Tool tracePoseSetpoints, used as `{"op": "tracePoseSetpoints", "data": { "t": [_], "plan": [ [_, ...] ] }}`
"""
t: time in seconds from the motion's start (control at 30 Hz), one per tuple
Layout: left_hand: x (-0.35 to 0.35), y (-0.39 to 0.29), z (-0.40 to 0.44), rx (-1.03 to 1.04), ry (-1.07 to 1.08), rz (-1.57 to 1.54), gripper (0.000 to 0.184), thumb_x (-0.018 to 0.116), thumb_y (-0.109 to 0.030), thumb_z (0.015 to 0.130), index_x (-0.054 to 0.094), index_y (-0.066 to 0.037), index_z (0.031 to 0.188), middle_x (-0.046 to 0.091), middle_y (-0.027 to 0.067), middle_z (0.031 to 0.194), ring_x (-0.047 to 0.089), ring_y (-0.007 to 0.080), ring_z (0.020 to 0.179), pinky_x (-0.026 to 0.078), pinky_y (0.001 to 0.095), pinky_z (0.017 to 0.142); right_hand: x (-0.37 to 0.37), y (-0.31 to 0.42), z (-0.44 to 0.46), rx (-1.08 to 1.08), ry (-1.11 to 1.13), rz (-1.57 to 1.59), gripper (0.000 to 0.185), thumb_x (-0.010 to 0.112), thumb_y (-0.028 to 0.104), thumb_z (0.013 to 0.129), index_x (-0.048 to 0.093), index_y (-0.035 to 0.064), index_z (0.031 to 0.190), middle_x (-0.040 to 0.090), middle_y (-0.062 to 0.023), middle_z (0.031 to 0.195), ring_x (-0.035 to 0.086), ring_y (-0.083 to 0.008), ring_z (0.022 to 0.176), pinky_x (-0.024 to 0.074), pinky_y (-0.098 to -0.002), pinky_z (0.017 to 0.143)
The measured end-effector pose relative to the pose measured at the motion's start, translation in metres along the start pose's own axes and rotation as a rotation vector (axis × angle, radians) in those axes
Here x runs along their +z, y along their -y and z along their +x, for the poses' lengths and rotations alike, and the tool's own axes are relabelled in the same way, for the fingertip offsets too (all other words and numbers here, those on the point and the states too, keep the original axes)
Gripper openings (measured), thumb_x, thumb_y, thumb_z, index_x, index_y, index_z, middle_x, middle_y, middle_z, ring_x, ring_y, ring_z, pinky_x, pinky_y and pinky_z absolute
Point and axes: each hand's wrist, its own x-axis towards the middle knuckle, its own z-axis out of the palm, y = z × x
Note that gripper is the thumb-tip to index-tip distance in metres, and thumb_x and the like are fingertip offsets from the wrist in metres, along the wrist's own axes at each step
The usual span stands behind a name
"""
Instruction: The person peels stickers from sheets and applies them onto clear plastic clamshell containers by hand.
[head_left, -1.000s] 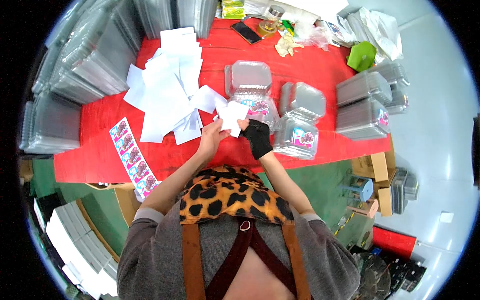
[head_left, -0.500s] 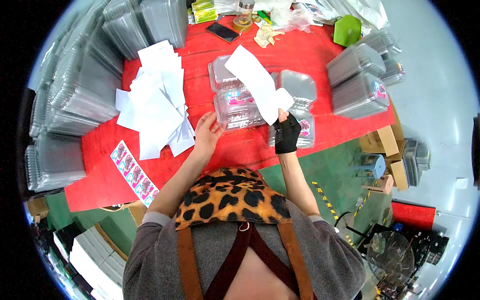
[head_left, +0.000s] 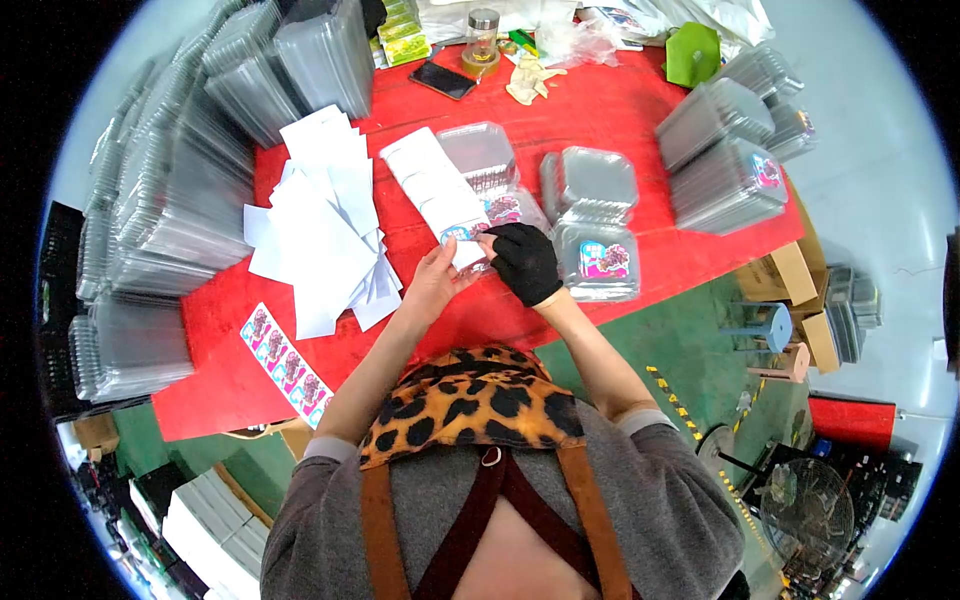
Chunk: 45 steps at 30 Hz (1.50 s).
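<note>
A white-backed strip of stickers (head_left: 425, 180) slants across the middle of the table, over some clear plastic containers. My bare left hand (head_left: 437, 283) pinches its near end. At the same end, the fingertips of my right hand (head_left: 522, 262), in a black fingerless glove, close on the edge by a blue and pink sticker (head_left: 458, 234). Whether that sticker is off its backing I cannot tell. Behind the strip stands a clear container stack (head_left: 478, 150); a labelled container (head_left: 512, 206) is partly hidden by the strip and my right hand.
To the right are another clear stack (head_left: 592, 185) and a stack with a grape label (head_left: 605, 262). White paper sheets (head_left: 325, 225) pile up at left, near a printed sticker strip (head_left: 285, 365). Tall container stacks (head_left: 180, 190) line the left edge; a phone (head_left: 443, 80) lies at the back.
The strip has swung left and now slopes the other way. My right hand has moved left with it, and my left hand has come from the container onto the strip's near end.
</note>
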Motion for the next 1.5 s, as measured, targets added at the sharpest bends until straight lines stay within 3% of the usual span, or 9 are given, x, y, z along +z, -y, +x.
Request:
{"op": "tracePoseSetpoints", "data": {
  "t": [0.1, 0.23, 0.33, 0.4, 0.47, 0.57, 0.67, 1.07, 1.5],
  "plan": [
    [0.000, 0.006, 0.001, 0.066, -0.017, -0.005, 0.031, 0.062, -0.024, 0.093, 0.056, -0.006, 0.117, 0.061, 0.0042, 0.111, 0.059, 0.0183, 0.104, 0.050, 0.0389, 0.091, 0.010, -0.007, -0.005, 0.217, -0.099, 0.114, 0.017, 0.066, 0.016, 0.082, 0.069, 0.0047, 0.095, 0.067, -0.0144, 0.085, 0.064, -0.0275, 0.075, 0.0497, -0.0352, 0.069],
    [-0.011, 0.012, 0.009, 0.081, -0.019, -0.066, 0.031, 0.058, -0.026, 0.095, 0.055, -0.004, 0.116, 0.060, 0.0087, 0.112, 0.058, 0.0246, 0.108, 0.049, 0.0420, 0.095, 0.002, -0.022, -0.004, 0.800, -0.375, 0.907, 0.022, 0.068, 0.020, 0.088, 0.067, -0.0026, 0.086, 0.062, 0.0030, 0.080, 0.055, -0.0071, 0.072, 0.0471, -0.0254, 0.066],
    [0.000, 0.000, 0.009, 0.056, -0.051, -0.252, 0.031, 0.055, -0.024, 0.096, 0.052, -0.001, 0.117, 0.057, 0.0134, 0.115, 0.055, 0.0288, 0.110, 0.047, 0.0456, 0.099, -0.016, -0.029, -0.006, 0.765, -0.703, 0.706, 0.025, 0.062, 0.022, 0.092, 0.065, -0.0017, 0.084, 0.060, 0.0025, 0.076, 0.054, -0.0075, 0.072, 0.0471, -0.0252, 0.068],
    [0.014, -0.016, 0.006, 0.019, -0.152, -0.393, 0.030, 0.052, -0.022, 0.097, 0.049, 0.001, 0.117, 0.054, 0.0167, 0.118, 0.053, 0.0305, 0.112, 0.046, 0.0483, 0.101, -0.041, -0.027, -0.021, 0.732, -0.661, 0.451, 0.026, 0.060, 0.023, 0.093, 0.066, 0.0001, 0.084, 0.059, 0.0027, 0.075, 0.054, -0.0084, 0.072, 0.0475, -0.0259, 0.069],
    [0.022, -0.031, 0.007, 0.004, -0.190, -0.463, 0.031, 0.047, -0.019, 0.099, 0.045, 0.003, 0.120, 0.050, 0.0197, 0.120, 0.052, 0.0319, 0.112, 0.045, 0.0534, 0.102, -0.055, 0.003, -0.026, 0.476, -0.557, 0.230, 0.017, 0.065, 0.017, 0.088, 0.070, 0.0013, 0.089, 0.069, -0.0037, 0.087, 0.062, -0.0135, 0.078, 0.0495, -0.0282, 0.073],
    [0.027, -0.047, 0.011, -0.001, -0.208, -0.507, 0.032, 0.041, -0.017, 0.100, 0.042, 0.004, 0.124, 0.050, 0.0198, 0.117, 0.051, 0.0318, 0.111, 0.043, 0.0562, 0.103, -0.061, 0.015, -0.035, 0.002, -0.084, -0.008, 0.013, 0.067, 0.011, 0.082, 0.071, 0.0048, 0.092, 0.069, -0.0127, 0.096, 0.067, -0.0298, 0.089, 0.0534, -0.0392, 0.079],
    [0.033, -0.055, 0.011, -0.013, -0.190, -0.497, 0.030, 0.039, -0.015, 0.100, 0.042, 0.004, 0.124, 0.049, 0.0197, 0.119, 0.049, 0.0320, 0.114, 0.042, 0.0560, 0.103, -0.031, -0.017, -0.054, -0.278, 0.065, -0.193, 0.016, 0.064, 0.016, 0.085, 0.069, 0.0096, 0.099, 0.068, -0.0105, 0.100, 0.066, -0.0280, 0.091, 0.0526, -0.0390, 0.079],
    [0.033, -0.062, 0.018, -0.022, -0.200, -0.393, 0.032, 0.034, -0.014, 0.101, 0.040, 0.001, 0.128, 0.049, 0.0166, 0.119, 0.050, 0.0304, 0.110, 0.041, 0.0578, 0.103, 0.026, -0.078, -0.025, -0.304, 0.146, -0.230, 0.033, 0.060, 0.012, 0.075, 0.065, 0.0073, 0.107, 0.066, -0.0118, 0.104, 0.063, -0.0300, 0.095, 0.0523, -0.0398, 0.080],
    [0.032, -0.060, 0.011, -0.011, -0.273, -0.455, 0.028, 0.037, -0.012, 0.101, 0.044, 0.003, 0.123, 0.045, 0.0129, 0.103, 0.052, 0.0243, 0.091, 0.041, 0.0567, 0.104, 0.042, -0.072, -0.031, -0.085, 0.374, -0.255, 0.019, 0.061, 0.013, 0.076, 0.067, 0.0066, 0.093, 0.066, -0.0124, 0.100, 0.063, -0.0300, 0.093, 0.0513, -0.0407, 0.077]
  ]
}}
